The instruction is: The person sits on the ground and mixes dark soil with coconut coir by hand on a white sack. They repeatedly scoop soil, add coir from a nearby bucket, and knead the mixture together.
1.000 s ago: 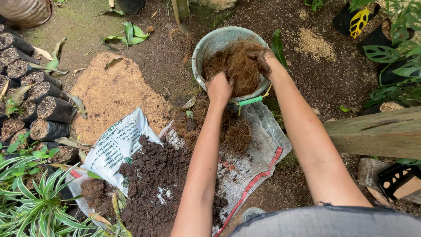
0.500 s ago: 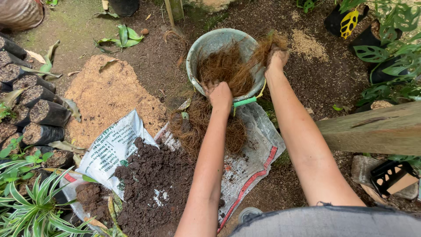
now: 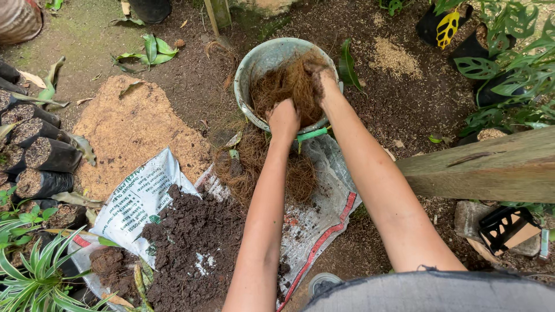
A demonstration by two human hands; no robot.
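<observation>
Both hands deep in brown coconut fibre (image 3: 286, 86) inside a pale round bucket (image 3: 254, 63). Left hand (image 3: 283, 120) closed as a fist around a tuft near the front rim; right hand (image 3: 319, 74) curled into the fibre at the back, fingers mostly hidden. Part of the fibre already out, in a loose heap (image 3: 263, 167) on the white sack (image 3: 144, 196) just beside dark soil (image 3: 191, 242); much still in the bucket.

Soft, even daylight falls around me, with no hard shadows or glare. Everything looks sharp, though straight lines bend slightly toward the edges, most at three o'clock.
</observation>
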